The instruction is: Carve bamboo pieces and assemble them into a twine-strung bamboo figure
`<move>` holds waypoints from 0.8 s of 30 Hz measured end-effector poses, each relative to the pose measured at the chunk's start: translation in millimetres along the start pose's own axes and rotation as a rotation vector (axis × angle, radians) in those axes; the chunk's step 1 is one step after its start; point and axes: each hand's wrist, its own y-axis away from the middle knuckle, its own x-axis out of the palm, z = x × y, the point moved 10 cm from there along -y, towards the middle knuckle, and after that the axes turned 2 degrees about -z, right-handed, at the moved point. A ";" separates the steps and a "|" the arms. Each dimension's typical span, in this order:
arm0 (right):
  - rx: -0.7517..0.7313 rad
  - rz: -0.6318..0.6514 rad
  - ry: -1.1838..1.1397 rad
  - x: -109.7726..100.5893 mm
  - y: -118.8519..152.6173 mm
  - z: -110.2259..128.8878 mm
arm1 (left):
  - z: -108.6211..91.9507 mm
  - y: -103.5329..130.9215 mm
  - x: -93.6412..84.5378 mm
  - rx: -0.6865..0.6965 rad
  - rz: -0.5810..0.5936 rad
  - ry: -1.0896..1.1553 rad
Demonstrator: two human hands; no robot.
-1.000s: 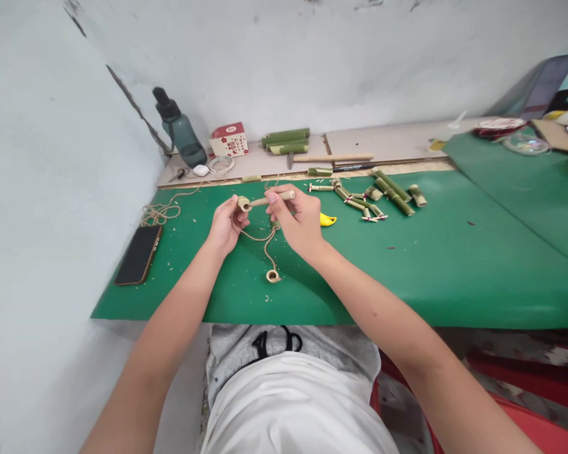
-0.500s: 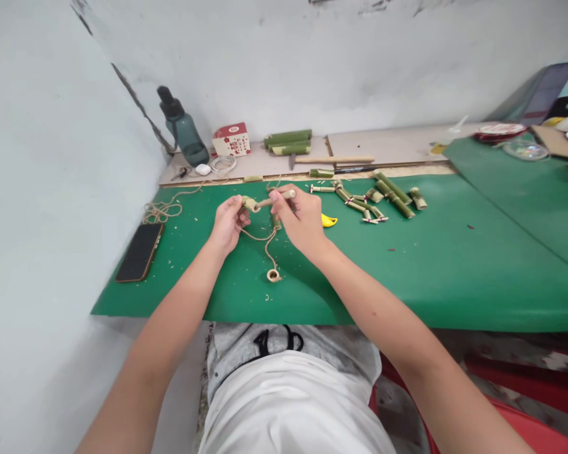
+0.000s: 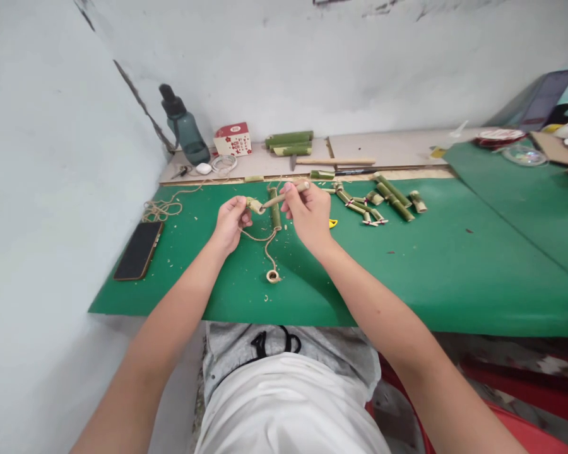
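Observation:
My left hand (image 3: 231,222) is closed on a short bamboo piece (image 3: 255,205) whose hollow end faces right. Pinched in my right hand (image 3: 310,211) is a thin wooden stick (image 3: 274,202), its tapered tip at the mouth of that piece; I cannot tell whether it touches. Between the hands, a green bamboo tube (image 3: 276,211) lies on the green mat (image 3: 360,284). Twine (image 3: 267,247) runs from near my left hand past the tube's lower end down to a small bamboo ring (image 3: 272,276). A yellow object (image 3: 332,223) is partly covered by my right hand.
A phone (image 3: 139,251) and loose twine (image 3: 163,208) lie at left. Right of my hands are a jointed bamboo figure (image 3: 355,202) and cut bamboo pieces (image 3: 394,198). Along the back stand a bottle (image 3: 186,132) and a box (image 3: 233,140), with a hammer (image 3: 334,162) lying nearby.
My right hand has moved slightly to the right with the stick, and the tapered tip and green tube show more. My left hand has shifted a little rightward, still holding the bamboo piece.

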 end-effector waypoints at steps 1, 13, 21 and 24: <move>0.009 -0.008 -0.004 -0.4 0.5 -0.6 | -0.3 -0.1 -0.2 0.005 0.000 0.010; -0.052 -0.061 -0.050 -0.8 5.8 11.4 | -1.2 -0.2 -4.2 -0.042 -0.006 0.069; -0.187 -0.042 0.021 0.7 16.1 26.8 | -2.0 0.6 -4.3 -0.067 -0.002 0.107; -0.249 -0.038 0.031 1.1 20.5 32.5 | -2.1 -0.2 -4.6 -0.071 -0.009 0.113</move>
